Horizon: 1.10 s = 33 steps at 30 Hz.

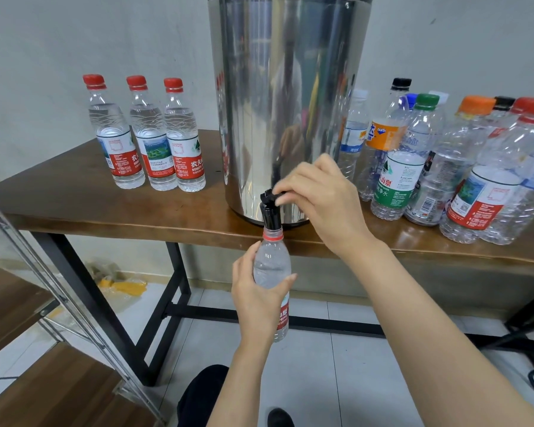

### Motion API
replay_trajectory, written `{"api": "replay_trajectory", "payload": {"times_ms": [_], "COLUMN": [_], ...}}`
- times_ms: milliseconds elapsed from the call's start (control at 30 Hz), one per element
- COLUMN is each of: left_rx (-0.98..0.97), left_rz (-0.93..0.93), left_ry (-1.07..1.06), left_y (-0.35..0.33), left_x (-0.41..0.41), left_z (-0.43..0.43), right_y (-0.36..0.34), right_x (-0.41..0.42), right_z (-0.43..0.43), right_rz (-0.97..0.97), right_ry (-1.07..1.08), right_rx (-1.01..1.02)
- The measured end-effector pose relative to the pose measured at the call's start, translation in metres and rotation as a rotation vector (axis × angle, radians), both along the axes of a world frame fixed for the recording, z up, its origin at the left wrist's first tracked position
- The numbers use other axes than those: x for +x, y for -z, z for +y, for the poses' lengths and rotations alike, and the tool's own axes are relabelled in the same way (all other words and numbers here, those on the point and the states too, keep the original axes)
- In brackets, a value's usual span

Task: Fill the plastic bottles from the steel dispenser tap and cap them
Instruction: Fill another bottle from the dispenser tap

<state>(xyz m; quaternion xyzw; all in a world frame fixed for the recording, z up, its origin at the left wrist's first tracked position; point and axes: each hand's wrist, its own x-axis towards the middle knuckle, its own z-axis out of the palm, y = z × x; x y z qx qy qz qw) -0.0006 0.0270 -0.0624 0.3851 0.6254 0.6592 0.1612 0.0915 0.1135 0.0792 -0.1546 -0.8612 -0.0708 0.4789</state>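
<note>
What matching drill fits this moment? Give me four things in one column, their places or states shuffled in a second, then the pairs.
1. left hand
2. right hand
3. three red-capped bottles
4. green-capped bottle

A. stands on the table, right of the dispenser
B. pinches the tap lever
C. grips the capless bottle under the tap
D. stand on the table, left of the dispenser

Pairs: 1-C, 2-B, 3-D, 4-A.
</note>
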Motion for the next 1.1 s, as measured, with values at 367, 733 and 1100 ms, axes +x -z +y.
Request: {"api": "replay_trajectory", "payload": {"times_ms": [367,733,1100], "left_rx": [-0.015,0.006,-0.062], "left_rz": [0.049,0.015,0.028], "left_ry": [-0.005,0.019,0.045], "left_y": [-0.003,-0.003,0.014], "left_x": [-0.005,-0.005,0.005], "left_z": [-0.004,-0.005,-0.008], "right_y": [-0.013,0.010,0.055], "right_x": [-0.033,0.049,0.063], "right_z": [0.005,0.035,0.042], "right_rz": [0.063,0.108,-0.557], "right_ry": [-0.003,0.237,0.603], "right_rx": [-0.340,-0.534,-0.779]}}
